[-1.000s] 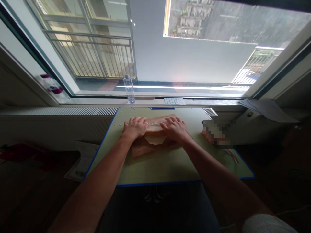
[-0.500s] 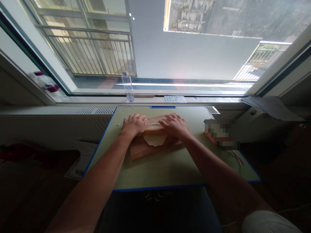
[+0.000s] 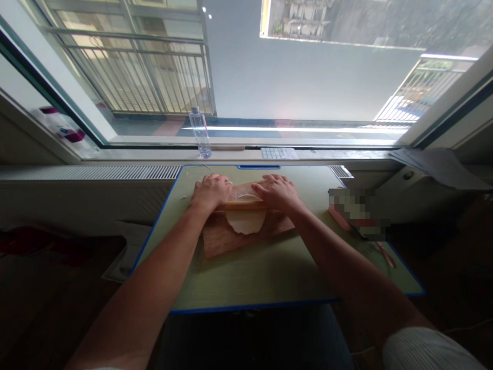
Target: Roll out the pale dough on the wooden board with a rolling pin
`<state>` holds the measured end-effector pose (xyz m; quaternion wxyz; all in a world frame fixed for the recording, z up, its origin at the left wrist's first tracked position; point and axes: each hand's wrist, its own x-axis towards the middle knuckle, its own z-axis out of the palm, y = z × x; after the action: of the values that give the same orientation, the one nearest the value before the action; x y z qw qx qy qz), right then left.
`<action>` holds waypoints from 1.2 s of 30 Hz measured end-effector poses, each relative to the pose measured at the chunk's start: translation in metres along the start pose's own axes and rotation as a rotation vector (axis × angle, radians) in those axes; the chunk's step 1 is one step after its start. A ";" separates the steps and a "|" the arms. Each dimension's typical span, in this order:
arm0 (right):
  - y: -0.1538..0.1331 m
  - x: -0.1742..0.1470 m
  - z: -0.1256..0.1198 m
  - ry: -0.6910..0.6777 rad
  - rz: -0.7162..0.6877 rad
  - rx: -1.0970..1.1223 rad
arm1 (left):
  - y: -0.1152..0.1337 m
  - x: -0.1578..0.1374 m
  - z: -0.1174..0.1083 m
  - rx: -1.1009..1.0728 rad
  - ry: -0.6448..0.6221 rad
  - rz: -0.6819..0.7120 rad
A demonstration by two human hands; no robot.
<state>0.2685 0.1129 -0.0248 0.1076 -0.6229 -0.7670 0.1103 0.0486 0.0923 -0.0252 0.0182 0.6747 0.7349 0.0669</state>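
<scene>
A wooden rolling pin (image 3: 246, 205) lies across a flat, pale sheet of dough (image 3: 245, 222) on a wooden board (image 3: 215, 241). My left hand (image 3: 212, 191) rests over the pin's left end, its fingers curled forward around it. Over the right end is my right hand (image 3: 278, 192), fingers bent across the pin and the thumb pointing inward. Dough shows on both sides of the pin, with a wider part on the side near me. Both palms hide the ends of the pin.
The board sits on a pale table with a blue edge (image 3: 254, 310). A partly pixelated object (image 3: 358, 213) with a strap (image 3: 385, 254) lies at the right. On the windowsill stand a clear bottle (image 3: 200, 133) and a keyboard-like white item (image 3: 279, 153). Crumbs (image 3: 180, 197) lie at left.
The camera view has shifted slightly. Both hands remain on the rolling pin, which still lies across the dough; the pin's own movement is too small to tell.
</scene>
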 end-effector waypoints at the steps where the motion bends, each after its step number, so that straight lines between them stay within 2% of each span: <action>1: 0.000 0.001 0.000 0.000 0.003 0.002 | 0.000 0.001 0.001 -0.004 0.004 0.000; 9: 0.000 0.009 -0.002 0.005 0.006 0.000 | -0.001 0.011 0.003 -0.020 0.007 -0.007; 14: 0.001 0.020 0.000 0.020 0.004 -0.001 | 0.002 0.013 -0.001 -0.013 0.068 -0.003; 21: 0.000 0.028 -0.003 -0.063 -0.019 -0.084 | 0.004 0.017 -0.003 -0.021 0.112 -0.011; 30: -0.004 0.003 -0.007 -0.068 0.061 -0.025 | 0.005 0.017 -0.003 -0.014 0.152 0.035; 36: -0.002 -0.023 -0.004 -0.048 0.063 -0.031 | 0.004 0.001 -0.002 -0.039 0.122 0.068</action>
<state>0.2719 0.0904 -0.0212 0.0760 -0.6456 -0.7508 0.1168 0.0528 0.0935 -0.0230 -0.0155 0.6934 0.7098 0.1228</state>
